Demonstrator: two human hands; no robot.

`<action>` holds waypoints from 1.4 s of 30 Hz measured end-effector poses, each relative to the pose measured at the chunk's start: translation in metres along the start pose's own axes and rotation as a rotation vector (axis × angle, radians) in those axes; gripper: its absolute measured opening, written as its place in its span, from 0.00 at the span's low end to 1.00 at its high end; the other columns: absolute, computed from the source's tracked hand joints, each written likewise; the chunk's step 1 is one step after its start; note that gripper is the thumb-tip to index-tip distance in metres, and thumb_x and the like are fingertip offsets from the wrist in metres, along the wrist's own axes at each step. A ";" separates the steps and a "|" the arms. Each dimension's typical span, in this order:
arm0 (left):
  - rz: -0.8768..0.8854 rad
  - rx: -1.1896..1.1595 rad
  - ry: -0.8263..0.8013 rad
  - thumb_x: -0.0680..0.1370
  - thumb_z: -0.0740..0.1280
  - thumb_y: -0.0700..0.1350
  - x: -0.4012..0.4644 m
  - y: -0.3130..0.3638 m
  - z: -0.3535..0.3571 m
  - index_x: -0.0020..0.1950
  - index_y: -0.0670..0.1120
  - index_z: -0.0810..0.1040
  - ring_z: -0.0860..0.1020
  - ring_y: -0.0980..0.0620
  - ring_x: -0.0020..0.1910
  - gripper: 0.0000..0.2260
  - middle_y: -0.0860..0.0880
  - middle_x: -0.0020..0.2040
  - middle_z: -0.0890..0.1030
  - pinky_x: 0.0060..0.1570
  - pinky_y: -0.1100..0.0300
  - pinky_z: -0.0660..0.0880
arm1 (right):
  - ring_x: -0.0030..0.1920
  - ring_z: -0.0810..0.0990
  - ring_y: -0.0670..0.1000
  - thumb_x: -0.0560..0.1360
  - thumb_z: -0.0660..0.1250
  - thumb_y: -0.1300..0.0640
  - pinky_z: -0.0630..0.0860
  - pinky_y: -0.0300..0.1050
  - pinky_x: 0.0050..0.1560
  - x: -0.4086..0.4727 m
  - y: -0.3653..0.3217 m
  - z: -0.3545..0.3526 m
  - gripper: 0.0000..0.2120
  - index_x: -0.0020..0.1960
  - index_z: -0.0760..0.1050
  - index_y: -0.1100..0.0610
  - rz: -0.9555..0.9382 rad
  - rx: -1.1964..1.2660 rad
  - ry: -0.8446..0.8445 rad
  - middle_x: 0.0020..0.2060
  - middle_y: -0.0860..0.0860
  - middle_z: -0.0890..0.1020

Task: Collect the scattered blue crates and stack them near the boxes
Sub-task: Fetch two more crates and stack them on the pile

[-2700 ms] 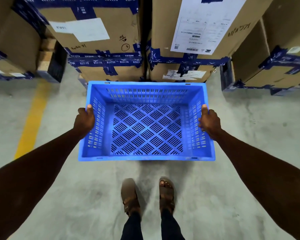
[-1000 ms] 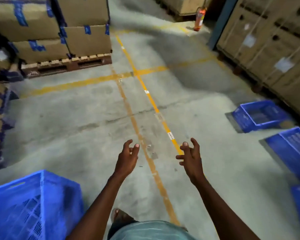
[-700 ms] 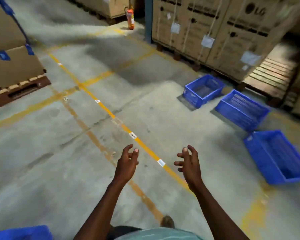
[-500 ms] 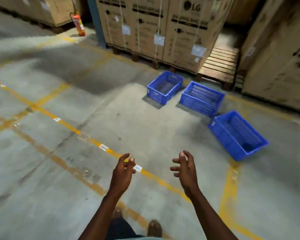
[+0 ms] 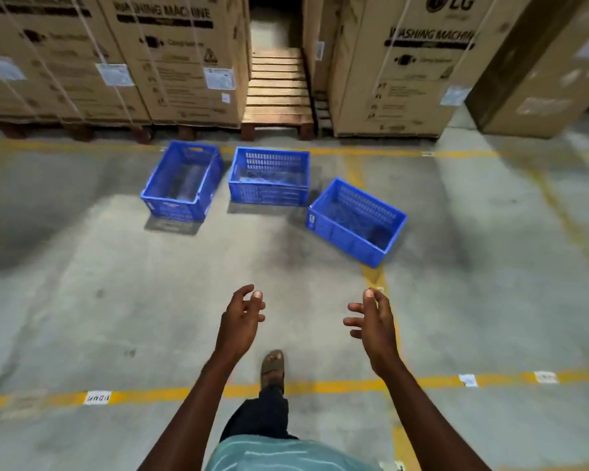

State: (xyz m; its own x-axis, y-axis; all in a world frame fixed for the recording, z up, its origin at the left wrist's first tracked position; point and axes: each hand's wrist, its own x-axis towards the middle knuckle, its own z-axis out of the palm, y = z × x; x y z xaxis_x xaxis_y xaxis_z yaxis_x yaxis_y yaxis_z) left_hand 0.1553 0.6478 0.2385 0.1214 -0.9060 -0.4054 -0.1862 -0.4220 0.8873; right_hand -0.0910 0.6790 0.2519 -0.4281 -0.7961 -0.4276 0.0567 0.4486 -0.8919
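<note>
- Blue crates, three of them, sit on the concrete floor [image 5: 82, 300] in the upper middle of the frame, in front of the washing-machine cartons [image 5: 174, 59]; none is stacked, so all three are yet to be collected.
- The left crate [image 5: 182, 181] is turned end-on, so gripping only its near end could let it swing and tip as it lifts.
- The middle crate [image 5: 269, 176] sits square and close to the left crate. Lifting either at an angle may knock the other.
- The right crate [image 5: 356, 220] is skewed, its near corner over a yellow floor line [image 5: 374, 277]; reaching for it without squaring up risks an uneven grip and a dropped side.
- The left hand [image 5: 240, 319] hangs in the lower middle, empty, fingers loosely curled.
- The right hand [image 5: 371, 321] is beside it, also empty, fingers spread and slack. Both are well apart from every crate.
- A sandalled foot [image 5: 272, 365] is mid-stride, so open footwear near a dropped crate is the plain hazard.
</note>
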 end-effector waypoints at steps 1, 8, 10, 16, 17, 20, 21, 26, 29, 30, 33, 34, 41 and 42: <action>0.004 0.008 -0.035 0.81 0.62 0.56 0.022 0.014 0.007 0.62 0.56 0.73 0.83 0.52 0.39 0.10 0.50 0.47 0.84 0.43 0.55 0.74 | 0.39 0.83 0.54 0.83 0.57 0.43 0.74 0.46 0.37 0.015 -0.010 0.001 0.15 0.65 0.69 0.48 0.005 0.011 0.034 0.51 0.57 0.84; 0.084 0.119 -0.237 0.82 0.62 0.52 0.154 0.107 0.054 0.63 0.52 0.73 0.80 0.52 0.39 0.10 0.47 0.48 0.84 0.37 0.63 0.72 | 0.39 0.82 0.55 0.84 0.56 0.44 0.74 0.46 0.37 0.108 -0.070 0.001 0.13 0.63 0.70 0.50 0.016 0.132 0.242 0.51 0.57 0.84; 0.110 0.164 -0.296 0.82 0.62 0.51 0.191 0.127 0.072 0.63 0.51 0.74 0.80 0.52 0.39 0.11 0.47 0.49 0.84 0.35 0.66 0.72 | 0.39 0.82 0.55 0.84 0.56 0.44 0.74 0.47 0.38 0.136 -0.079 -0.003 0.13 0.63 0.71 0.49 0.017 0.160 0.299 0.52 0.58 0.84; 0.118 0.327 -0.440 0.82 0.62 0.53 0.303 0.158 0.142 0.63 0.49 0.74 0.81 0.51 0.40 0.13 0.46 0.50 0.82 0.32 0.69 0.71 | 0.42 0.82 0.56 0.84 0.56 0.43 0.75 0.47 0.38 0.223 -0.089 -0.017 0.07 0.56 0.71 0.42 0.071 0.209 0.432 0.52 0.56 0.82; 0.113 0.341 -0.454 0.82 0.62 0.53 0.322 0.163 0.157 0.63 0.48 0.74 0.80 0.51 0.40 0.13 0.47 0.49 0.82 0.31 0.70 0.71 | 0.43 0.81 0.55 0.84 0.56 0.43 0.75 0.47 0.38 0.242 -0.090 -0.019 0.07 0.57 0.71 0.42 0.080 0.215 0.440 0.53 0.55 0.81; 0.091 0.418 -0.488 0.82 0.62 0.54 0.379 0.173 0.197 0.62 0.49 0.74 0.80 0.52 0.38 0.13 0.48 0.47 0.82 0.32 0.68 0.70 | 0.43 0.80 0.53 0.84 0.55 0.44 0.75 0.47 0.38 0.305 -0.096 -0.027 0.11 0.63 0.69 0.46 0.116 0.212 0.439 0.55 0.52 0.79; 0.070 0.441 -0.491 0.82 0.62 0.54 0.397 0.177 0.210 0.62 0.48 0.74 0.80 0.52 0.38 0.14 0.48 0.46 0.82 0.32 0.67 0.70 | 0.43 0.79 0.53 0.84 0.55 0.44 0.75 0.46 0.38 0.327 -0.100 -0.029 0.12 0.64 0.68 0.46 0.136 0.204 0.429 0.55 0.52 0.78; 0.006 0.514 -0.498 0.75 0.62 0.65 0.479 0.211 0.254 0.56 0.53 0.76 0.80 0.49 0.38 0.19 0.47 0.45 0.83 0.38 0.58 0.72 | 0.43 0.79 0.50 0.83 0.55 0.42 0.74 0.45 0.36 0.429 -0.134 -0.036 0.14 0.64 0.68 0.48 0.217 0.123 0.359 0.56 0.52 0.77; 0.029 0.555 -0.480 0.70 0.60 0.71 0.532 0.223 0.272 0.52 0.57 0.76 0.82 0.45 0.45 0.22 0.47 0.48 0.83 0.49 0.50 0.77 | 0.41 0.79 0.49 0.83 0.56 0.42 0.74 0.45 0.36 0.483 -0.157 -0.035 0.17 0.66 0.68 0.49 0.243 0.071 0.353 0.55 0.51 0.78; 0.025 0.573 -0.473 0.70 0.59 0.72 0.549 0.225 0.278 0.53 0.58 0.76 0.82 0.44 0.49 0.23 0.46 0.50 0.84 0.54 0.48 0.78 | 0.41 0.80 0.49 0.83 0.57 0.41 0.74 0.46 0.37 0.501 -0.163 -0.034 0.18 0.67 0.68 0.50 0.252 0.053 0.350 0.55 0.51 0.79; 0.028 0.623 -0.511 0.69 0.58 0.73 0.595 0.233 0.299 0.59 0.54 0.76 0.82 0.44 0.53 0.29 0.46 0.52 0.84 0.59 0.47 0.76 | 0.44 0.81 0.51 0.80 0.57 0.36 0.79 0.52 0.44 0.551 -0.170 -0.027 0.22 0.67 0.68 0.48 0.278 0.003 0.371 0.55 0.50 0.80; 0.026 0.632 -0.524 0.69 0.58 0.73 0.612 0.232 0.307 0.60 0.53 0.76 0.82 0.45 0.53 0.30 0.46 0.52 0.84 0.59 0.47 0.77 | 0.46 0.82 0.53 0.78 0.57 0.32 0.79 0.56 0.49 0.568 -0.167 -0.025 0.25 0.66 0.68 0.47 0.293 -0.004 0.381 0.54 0.50 0.80; 0.004 0.803 -0.632 0.77 0.58 0.66 0.727 0.203 0.374 0.62 0.49 0.76 0.80 0.46 0.53 0.25 0.46 0.53 0.83 0.53 0.56 0.71 | 0.54 0.80 0.54 0.66 0.54 0.23 0.76 0.58 0.58 0.683 -0.113 -0.010 0.32 0.61 0.68 0.42 0.436 0.056 0.490 0.57 0.51 0.80; 0.003 0.809 -0.623 0.76 0.58 0.67 0.746 0.194 0.384 0.63 0.48 0.76 0.79 0.46 0.53 0.27 0.46 0.53 0.82 0.53 0.55 0.71 | 0.54 0.80 0.55 0.67 0.54 0.23 0.76 0.59 0.59 0.700 -0.101 -0.011 0.32 0.61 0.68 0.43 0.454 0.048 0.495 0.57 0.51 0.80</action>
State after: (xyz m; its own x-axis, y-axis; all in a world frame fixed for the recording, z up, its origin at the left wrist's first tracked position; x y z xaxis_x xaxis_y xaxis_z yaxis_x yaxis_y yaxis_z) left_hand -0.1646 -0.1225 0.0231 -0.3658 -0.6655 -0.6506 -0.8167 -0.1056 0.5673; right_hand -0.4061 0.0809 0.0444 -0.7143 -0.2478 -0.6545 0.3640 0.6672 -0.6499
